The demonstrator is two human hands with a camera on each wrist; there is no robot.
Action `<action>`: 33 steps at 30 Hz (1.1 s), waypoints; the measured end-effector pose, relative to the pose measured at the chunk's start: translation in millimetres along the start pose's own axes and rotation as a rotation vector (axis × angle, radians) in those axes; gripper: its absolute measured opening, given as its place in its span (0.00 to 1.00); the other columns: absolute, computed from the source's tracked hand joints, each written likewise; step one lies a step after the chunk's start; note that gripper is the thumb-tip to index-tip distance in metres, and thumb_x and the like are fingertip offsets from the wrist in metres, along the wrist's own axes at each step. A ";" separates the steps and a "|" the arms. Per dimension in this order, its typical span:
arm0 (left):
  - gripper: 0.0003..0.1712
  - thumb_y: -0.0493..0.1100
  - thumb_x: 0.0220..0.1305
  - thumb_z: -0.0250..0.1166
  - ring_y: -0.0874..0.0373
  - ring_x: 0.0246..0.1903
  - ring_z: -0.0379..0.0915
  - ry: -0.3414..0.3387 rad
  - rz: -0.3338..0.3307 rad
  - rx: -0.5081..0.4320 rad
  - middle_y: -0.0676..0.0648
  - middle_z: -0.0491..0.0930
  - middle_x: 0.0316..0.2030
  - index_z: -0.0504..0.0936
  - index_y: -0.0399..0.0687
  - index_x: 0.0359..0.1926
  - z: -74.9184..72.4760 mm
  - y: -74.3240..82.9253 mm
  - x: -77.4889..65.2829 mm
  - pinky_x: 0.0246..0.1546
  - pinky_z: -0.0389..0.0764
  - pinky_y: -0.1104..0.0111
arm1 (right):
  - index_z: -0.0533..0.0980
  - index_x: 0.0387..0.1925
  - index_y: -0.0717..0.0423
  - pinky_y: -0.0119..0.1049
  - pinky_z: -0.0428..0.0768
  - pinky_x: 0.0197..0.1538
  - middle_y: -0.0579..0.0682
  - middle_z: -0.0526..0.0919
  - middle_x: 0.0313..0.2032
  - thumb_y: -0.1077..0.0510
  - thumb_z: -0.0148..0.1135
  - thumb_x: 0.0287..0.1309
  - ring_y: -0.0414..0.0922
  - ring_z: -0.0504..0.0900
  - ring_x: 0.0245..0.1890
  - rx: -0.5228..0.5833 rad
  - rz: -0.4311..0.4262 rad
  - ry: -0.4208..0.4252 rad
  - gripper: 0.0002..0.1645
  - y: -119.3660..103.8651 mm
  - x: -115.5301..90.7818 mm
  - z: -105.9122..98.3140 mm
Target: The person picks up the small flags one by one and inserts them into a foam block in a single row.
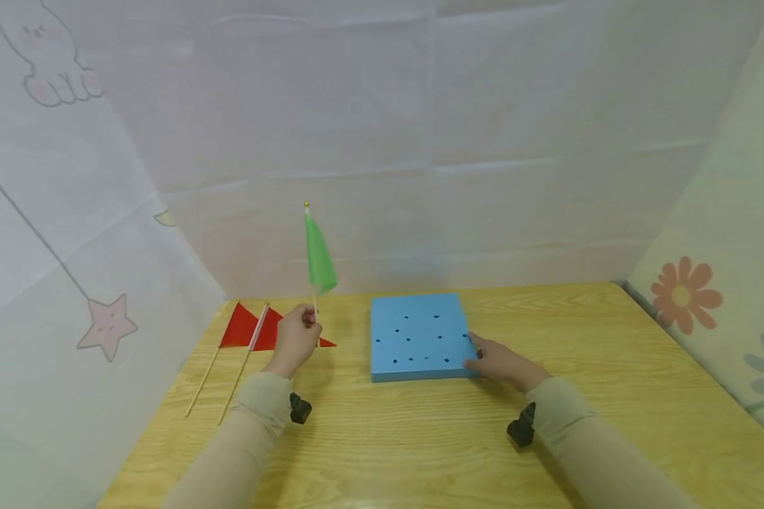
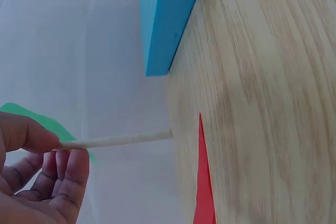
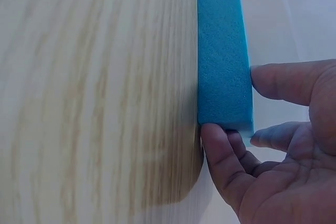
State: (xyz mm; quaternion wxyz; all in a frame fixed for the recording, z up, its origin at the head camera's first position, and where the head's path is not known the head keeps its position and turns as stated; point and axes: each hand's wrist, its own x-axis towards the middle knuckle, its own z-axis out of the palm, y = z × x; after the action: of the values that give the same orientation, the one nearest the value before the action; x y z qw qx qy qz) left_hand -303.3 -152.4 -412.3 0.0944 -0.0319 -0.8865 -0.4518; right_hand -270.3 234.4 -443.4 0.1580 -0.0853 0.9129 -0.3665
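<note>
A small green flag (image 1: 319, 261) on a thin wooden stick stands upright in my left hand (image 1: 296, 341), which pinches the stick between thumb and fingers. The stick's bare lower end (image 2: 126, 140) points down toward the table in the left wrist view. A square blue foam block (image 1: 420, 311) with several small holes in its top lies flat on the table. At its right edge my right hand (image 1: 499, 362) grips it, thumb (image 3: 281, 82) on the top face and other fingers curled against the side.
Two red flags (image 1: 237, 329) on sticks lie at the left of the wooden table (image 1: 382, 438), partly hidden by my left hand. Behind the table hangs a pale cloth (image 1: 356, 141). Printed cloth (image 1: 726, 233) borders the right side.
</note>
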 end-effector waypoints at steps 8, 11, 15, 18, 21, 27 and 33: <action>0.15 0.31 0.69 0.56 0.47 0.44 0.76 0.024 0.058 -0.033 0.40 0.79 0.44 0.78 0.32 0.55 14.2 11.3 1.4 0.41 0.78 0.59 | 0.46 0.77 0.75 0.61 0.70 0.65 0.79 0.63 0.68 0.58 0.61 0.72 0.71 0.67 0.67 0.022 -0.001 0.010 0.47 -4.7 3.9 11.1; 0.15 0.30 0.69 0.56 0.46 0.45 0.77 0.043 0.087 -0.051 0.40 0.79 0.45 0.78 0.32 0.55 19.6 16.7 3.4 0.44 0.79 0.57 | 0.46 0.77 0.76 0.61 0.71 0.64 0.79 0.66 0.66 0.57 0.61 0.73 0.70 0.69 0.66 0.004 -0.002 0.014 0.48 -6.7 5.4 12.1; 0.13 0.31 0.70 0.57 0.46 0.46 0.78 0.064 0.124 -0.092 0.40 0.79 0.44 0.78 0.34 0.53 28.6 20.6 8.2 0.42 0.81 0.57 | 0.46 0.77 0.76 0.60 0.72 0.62 0.77 0.69 0.64 0.57 0.61 0.72 0.66 0.73 0.62 0.006 -0.003 0.026 0.48 -8.2 8.6 11.2; 0.10 0.30 0.70 0.58 0.46 0.46 0.78 0.063 0.132 -0.116 0.41 0.79 0.43 0.79 0.35 0.51 37.2 21.4 9.2 0.41 0.81 0.58 | 0.46 0.77 0.75 0.58 0.73 0.60 0.75 0.71 0.62 0.57 0.61 0.72 0.63 0.74 0.59 0.027 0.007 0.023 0.48 -7.9 8.5 11.7; 0.08 0.30 0.69 0.59 0.46 0.46 0.79 0.062 0.136 -0.140 0.42 0.79 0.41 0.79 0.36 0.48 47.1 21.3 8.0 0.44 0.81 0.57 | 0.46 0.77 0.75 0.58 0.72 0.61 0.75 0.70 0.63 0.57 0.62 0.72 0.63 0.73 0.60 0.057 0.025 0.015 0.48 -7.1 5.6 13.1; 0.05 0.29 0.69 0.60 0.44 0.46 0.80 0.085 0.166 -0.166 0.42 0.80 0.39 0.78 0.38 0.44 60.4 20.9 10.6 0.45 0.83 0.54 | 0.46 0.78 0.73 0.60 0.73 0.62 0.76 0.70 0.63 0.56 0.61 0.73 0.67 0.72 0.63 0.040 0.027 0.016 0.48 -7.6 5.2 15.3; 0.05 0.29 0.69 0.59 0.43 0.46 0.80 0.082 0.157 -0.176 0.39 0.81 0.41 0.78 0.36 0.44 67.9 20.8 15.3 0.46 0.82 0.52 | 0.45 0.78 0.74 0.60 0.71 0.64 0.77 0.69 0.65 0.55 0.60 0.74 0.68 0.70 0.65 0.022 0.018 0.017 0.48 -9.1 6.8 13.8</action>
State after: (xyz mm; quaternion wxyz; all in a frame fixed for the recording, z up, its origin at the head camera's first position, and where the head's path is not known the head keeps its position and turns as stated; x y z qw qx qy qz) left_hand -324.7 -85.8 -431.7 0.1626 -0.0908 -0.8337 -0.5199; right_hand -271.4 217.2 -448.0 0.1544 -0.0723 0.9110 -0.3756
